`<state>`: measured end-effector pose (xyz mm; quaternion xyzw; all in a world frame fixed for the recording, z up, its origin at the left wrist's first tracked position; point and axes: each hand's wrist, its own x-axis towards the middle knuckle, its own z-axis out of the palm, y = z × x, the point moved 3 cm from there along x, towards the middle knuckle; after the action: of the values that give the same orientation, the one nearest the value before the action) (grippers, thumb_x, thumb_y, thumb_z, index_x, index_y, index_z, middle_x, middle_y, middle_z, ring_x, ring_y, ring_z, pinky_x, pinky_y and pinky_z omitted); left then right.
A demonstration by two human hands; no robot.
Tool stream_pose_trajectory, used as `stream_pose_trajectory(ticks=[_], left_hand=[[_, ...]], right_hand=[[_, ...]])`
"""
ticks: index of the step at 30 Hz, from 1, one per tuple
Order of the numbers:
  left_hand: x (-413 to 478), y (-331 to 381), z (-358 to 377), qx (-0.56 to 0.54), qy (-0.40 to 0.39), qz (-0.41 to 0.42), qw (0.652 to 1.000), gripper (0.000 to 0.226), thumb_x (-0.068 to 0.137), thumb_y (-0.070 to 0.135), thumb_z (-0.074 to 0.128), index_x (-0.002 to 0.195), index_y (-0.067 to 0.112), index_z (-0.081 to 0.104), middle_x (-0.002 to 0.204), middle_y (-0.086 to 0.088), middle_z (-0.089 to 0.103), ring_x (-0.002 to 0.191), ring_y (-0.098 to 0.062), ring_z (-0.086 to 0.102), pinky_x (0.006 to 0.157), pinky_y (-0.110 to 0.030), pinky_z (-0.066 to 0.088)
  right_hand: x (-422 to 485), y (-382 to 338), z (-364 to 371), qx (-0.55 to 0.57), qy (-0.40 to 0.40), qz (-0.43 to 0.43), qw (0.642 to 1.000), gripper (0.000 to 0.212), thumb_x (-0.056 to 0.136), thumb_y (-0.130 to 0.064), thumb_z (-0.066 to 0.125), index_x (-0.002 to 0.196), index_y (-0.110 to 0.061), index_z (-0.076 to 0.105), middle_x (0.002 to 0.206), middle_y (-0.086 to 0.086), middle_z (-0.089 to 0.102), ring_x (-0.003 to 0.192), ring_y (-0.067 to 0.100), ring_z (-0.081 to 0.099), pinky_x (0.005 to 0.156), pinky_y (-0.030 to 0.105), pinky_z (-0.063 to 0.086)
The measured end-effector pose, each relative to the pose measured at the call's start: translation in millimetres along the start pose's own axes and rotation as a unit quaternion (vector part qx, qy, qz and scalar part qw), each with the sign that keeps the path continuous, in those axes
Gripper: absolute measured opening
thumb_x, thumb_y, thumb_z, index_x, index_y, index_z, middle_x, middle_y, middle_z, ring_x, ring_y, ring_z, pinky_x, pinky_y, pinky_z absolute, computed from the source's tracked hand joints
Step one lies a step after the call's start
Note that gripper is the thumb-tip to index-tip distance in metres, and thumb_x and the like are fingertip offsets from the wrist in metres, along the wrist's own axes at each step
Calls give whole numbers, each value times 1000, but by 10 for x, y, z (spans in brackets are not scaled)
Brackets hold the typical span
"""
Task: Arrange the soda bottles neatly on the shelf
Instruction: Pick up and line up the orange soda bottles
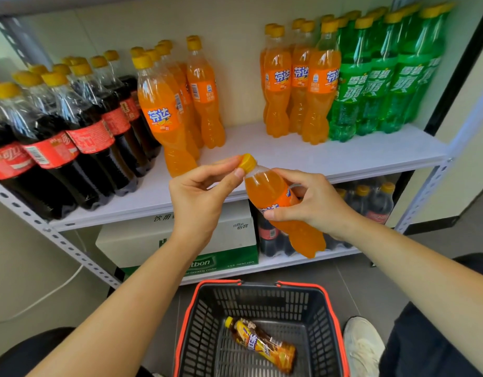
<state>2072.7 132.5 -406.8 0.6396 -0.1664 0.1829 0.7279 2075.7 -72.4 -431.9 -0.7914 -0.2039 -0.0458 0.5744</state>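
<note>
An orange soda bottle with a yellow cap is tilted in front of the white shelf. My right hand grips its body around the label. My left hand pinches its cap with thumb and forefinger. On the shelf stand rows of cola bottles at the left, orange soda bottles beside them, a second orange group further right, and green soda bottles at the far right. A bare gap of shelf lies between the two orange groups.
A black basket with red rim sits on the floor below, with one tea bottle lying in it. On the lower shelf are a water carton and packed cola bottles. A white shoe is right of the basket.
</note>
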Motion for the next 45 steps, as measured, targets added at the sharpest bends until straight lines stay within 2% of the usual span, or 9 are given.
stream_pose_trajectory(ticks=[3,7,17,23,27,30,32,36,45], left_hand=[[0,-14,-27,24,37,4,999,13,82,9,84,91,16,80,79,-4,79,72,-20,74,69,-29,60],[-16,-84,-28,47,8,-59,997,12,89,8,77,99,16,76,85,-7,79,80,-21,76,70,-26,60],[-356,-497,-28,223,-319,-282,877,74,73,44,88,139,31,55,127,9,69,112,-8,67,102,-33,53],[-393,-478,-47,-23,-158,-264,951,73,58,27,90,126,20,66,118,-5,74,110,-28,71,94,-40,58],[-323,-334,-21,-120,-112,-210,964,57,63,18,86,117,16,68,112,-8,74,107,-31,72,85,-41,61],[-251,-179,-17,-92,-104,-165,977,57,63,18,87,117,20,69,103,0,74,100,-25,73,77,-42,62],[-258,-116,14,-30,-128,-142,981,57,61,20,90,115,22,71,99,4,74,94,-23,74,72,-46,64],[-339,-86,172,36,-169,-141,975,61,59,29,93,116,26,72,105,7,73,100,-19,73,77,-48,64],[-325,-110,195,-5,-191,-193,962,28,91,41,72,112,22,76,112,-1,73,101,-19,73,66,-41,63]], right_hand=[[-2,-9,18,18,-14,18,1000,58,67,-36,91,117,-51,64,110,-18,73,100,5,70,81,21,59],[4,3,-24,51,-3,41,998,60,65,-37,88,122,-36,68,106,-10,76,93,3,69,76,20,56],[-10,-11,-227,252,81,125,956,50,76,-33,78,122,-18,66,113,5,75,104,24,73,86,42,61],[-146,-41,-380,224,113,179,951,49,88,-50,66,120,-14,67,107,8,77,99,25,75,80,38,63],[-351,-27,-411,69,64,264,960,72,79,-78,55,102,-11,72,85,12,78,76,27,77,60,32,60],[-440,7,-482,-138,102,166,971,53,82,-68,65,75,-17,76,61,-1,72,57,11,70,55,24,52],[-463,-39,-471,-199,122,56,971,34,75,-59,76,87,-27,76,72,-11,69,67,0,64,63,17,48],[-423,25,-183,-240,-32,21,970,89,65,-64,81,144,-38,48,131,-14,58,118,5,55,96,29,48],[-400,134,-23,-130,-64,17,989,64,78,-30,86,136,-31,59,125,-12,67,114,8,62,93,36,56]])
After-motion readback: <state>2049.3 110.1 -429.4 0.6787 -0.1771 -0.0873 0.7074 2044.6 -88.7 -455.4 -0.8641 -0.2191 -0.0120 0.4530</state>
